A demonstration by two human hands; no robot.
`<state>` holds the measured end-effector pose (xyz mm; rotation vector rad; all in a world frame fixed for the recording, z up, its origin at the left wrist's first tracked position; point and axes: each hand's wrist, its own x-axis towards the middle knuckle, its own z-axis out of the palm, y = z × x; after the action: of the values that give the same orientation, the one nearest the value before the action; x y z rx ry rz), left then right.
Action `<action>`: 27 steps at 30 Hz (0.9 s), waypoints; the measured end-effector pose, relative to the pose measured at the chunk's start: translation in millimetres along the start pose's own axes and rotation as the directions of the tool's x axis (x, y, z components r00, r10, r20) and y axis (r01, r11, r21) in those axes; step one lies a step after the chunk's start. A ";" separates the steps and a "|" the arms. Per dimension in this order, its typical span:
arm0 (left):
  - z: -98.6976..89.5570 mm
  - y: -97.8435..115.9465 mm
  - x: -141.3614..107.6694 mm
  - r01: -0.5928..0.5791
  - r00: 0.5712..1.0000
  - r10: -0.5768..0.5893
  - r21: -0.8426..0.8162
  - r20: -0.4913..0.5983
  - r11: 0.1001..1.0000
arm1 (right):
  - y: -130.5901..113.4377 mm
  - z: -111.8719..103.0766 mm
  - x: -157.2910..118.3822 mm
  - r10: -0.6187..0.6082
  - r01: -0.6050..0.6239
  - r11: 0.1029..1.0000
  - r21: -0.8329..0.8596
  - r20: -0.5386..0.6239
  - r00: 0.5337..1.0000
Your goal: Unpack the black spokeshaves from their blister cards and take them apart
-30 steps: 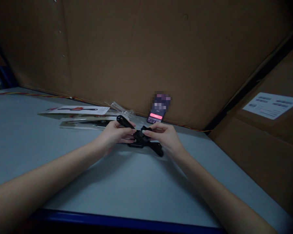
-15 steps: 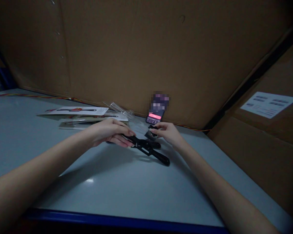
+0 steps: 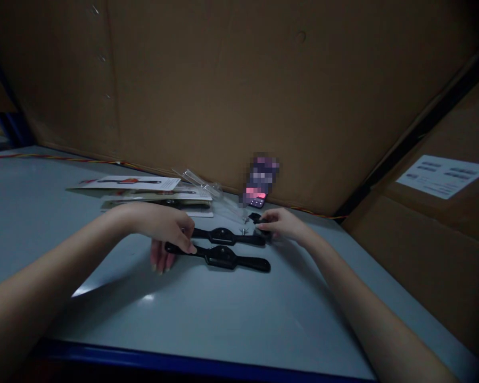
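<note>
My left hand (image 3: pixel 162 226) pinches the left handle of a black spokeshave (image 3: pixel 221 257), thumb on top and the other fingers hanging below. Just behind it lies a second black spokeshave (image 3: pixel 222 236), nearly parallel, its left end hidden by my left hand. At the right, the fingers of my right hand (image 3: pixel 283 224) are closed on a small black plate (image 3: pixel 260 223), low over the table. Two small silver screws (image 3: pixel 244 231) rest left of that plate; their exact shape is too small to tell.
Stacked flat packages (image 3: pixel 139 183) with printed tool pictures lie at the back left, beside clear plastic sleeves (image 3: pixel 213 190). A lit phone (image 3: pixel 259 183) leans on the cardboard wall (image 3: pixel 207 96). Red and yellow wires (image 3: pixel 56 157) run along the table's back edge.
My left hand has moved left along the nearer spokeshave, which now lies parallel to the other instead of crossing it. My right hand has shifted slightly right and down with the plate, uncovering the screws.
</note>
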<state>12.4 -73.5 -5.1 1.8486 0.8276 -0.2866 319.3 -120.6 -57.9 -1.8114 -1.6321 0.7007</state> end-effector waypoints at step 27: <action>-3.4 9.7 -14.3 0.297 0.916 -0.038 0.614 -0.399 0.731 | 2.3 8.8 1.0 -0.233 0.188 0.891 -0.413 -0.060 0.971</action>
<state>7.7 -78.5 11.1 2.5570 1.2763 -0.4030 314.5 -119.0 -65.6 -1.8656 -1.9709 0.1670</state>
